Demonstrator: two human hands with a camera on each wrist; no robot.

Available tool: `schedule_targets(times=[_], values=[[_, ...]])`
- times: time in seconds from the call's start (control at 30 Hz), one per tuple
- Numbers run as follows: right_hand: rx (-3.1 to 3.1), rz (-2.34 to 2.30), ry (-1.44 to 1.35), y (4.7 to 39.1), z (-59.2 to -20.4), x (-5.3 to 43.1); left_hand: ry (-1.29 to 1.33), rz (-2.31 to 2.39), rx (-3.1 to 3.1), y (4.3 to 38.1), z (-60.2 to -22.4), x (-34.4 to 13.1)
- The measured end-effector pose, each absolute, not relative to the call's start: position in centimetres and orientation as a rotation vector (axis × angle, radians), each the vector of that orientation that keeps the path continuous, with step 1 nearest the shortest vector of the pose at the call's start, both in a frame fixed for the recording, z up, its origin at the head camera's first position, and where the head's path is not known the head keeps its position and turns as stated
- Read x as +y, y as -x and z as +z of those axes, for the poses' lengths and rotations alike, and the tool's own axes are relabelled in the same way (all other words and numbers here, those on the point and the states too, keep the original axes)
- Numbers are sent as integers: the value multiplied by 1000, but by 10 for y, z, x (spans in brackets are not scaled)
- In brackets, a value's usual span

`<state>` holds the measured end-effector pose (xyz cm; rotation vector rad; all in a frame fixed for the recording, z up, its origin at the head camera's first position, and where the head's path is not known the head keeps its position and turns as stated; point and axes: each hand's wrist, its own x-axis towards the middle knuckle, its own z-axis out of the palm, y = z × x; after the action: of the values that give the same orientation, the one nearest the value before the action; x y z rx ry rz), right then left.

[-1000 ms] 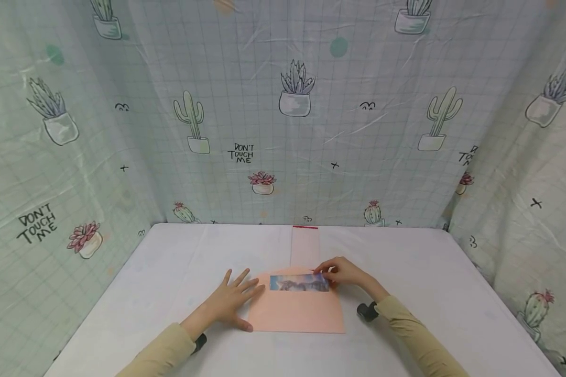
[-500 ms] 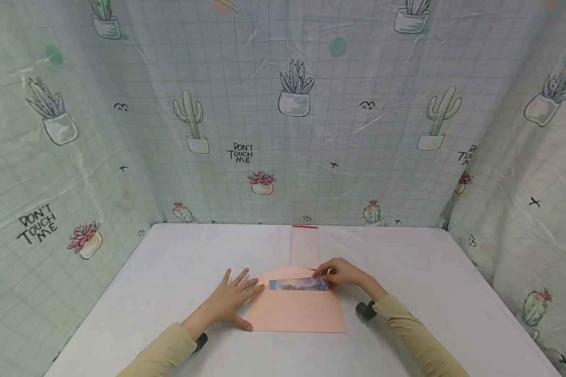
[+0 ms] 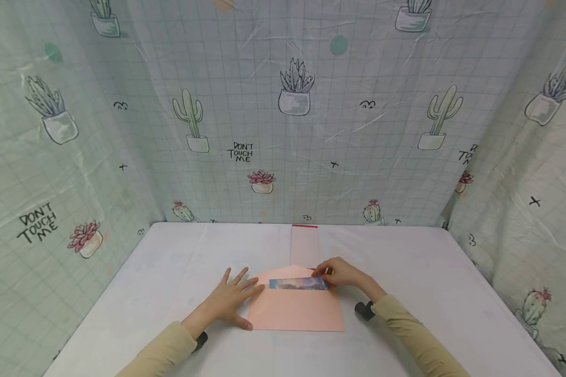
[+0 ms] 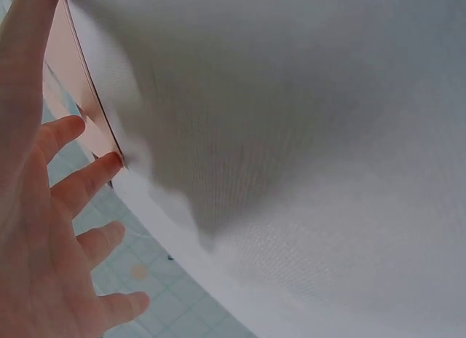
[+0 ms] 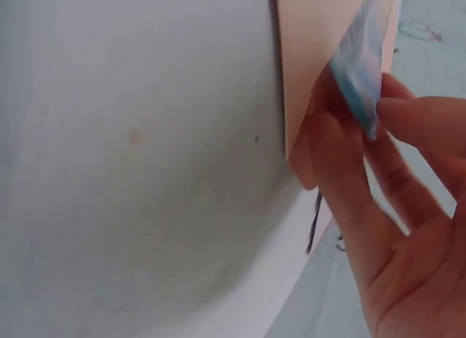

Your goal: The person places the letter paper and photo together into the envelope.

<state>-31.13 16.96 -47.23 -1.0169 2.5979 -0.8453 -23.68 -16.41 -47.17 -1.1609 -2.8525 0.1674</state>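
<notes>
Peach envelope (image 3: 296,311) flat on the white tabletop (image 3: 405,272), picture card (image 3: 294,284) showing above its pocket edge, right hand (image 3: 343,273) pinching the card's right end, left hand (image 3: 226,301) fingers spread at the left edge, bare surface stretching to both sides.

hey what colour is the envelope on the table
The envelope is pale peach-pink, best seen in the head view.
</notes>
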Motion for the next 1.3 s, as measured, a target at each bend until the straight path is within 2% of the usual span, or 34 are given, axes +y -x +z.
schedule_targets(times=[0.4, 0.8, 1.3], values=[[2967, -312, 1118, 291, -472, 147, 1146, 187, -2855, 237, -472, -164], [3073, 138, 1251, 277, -482, 124, 1161, 169, -2849, 239, -475, -165], [3069, 221, 1221, 274, -486, 117, 1145, 162, -2885, 246, -475, -159]])
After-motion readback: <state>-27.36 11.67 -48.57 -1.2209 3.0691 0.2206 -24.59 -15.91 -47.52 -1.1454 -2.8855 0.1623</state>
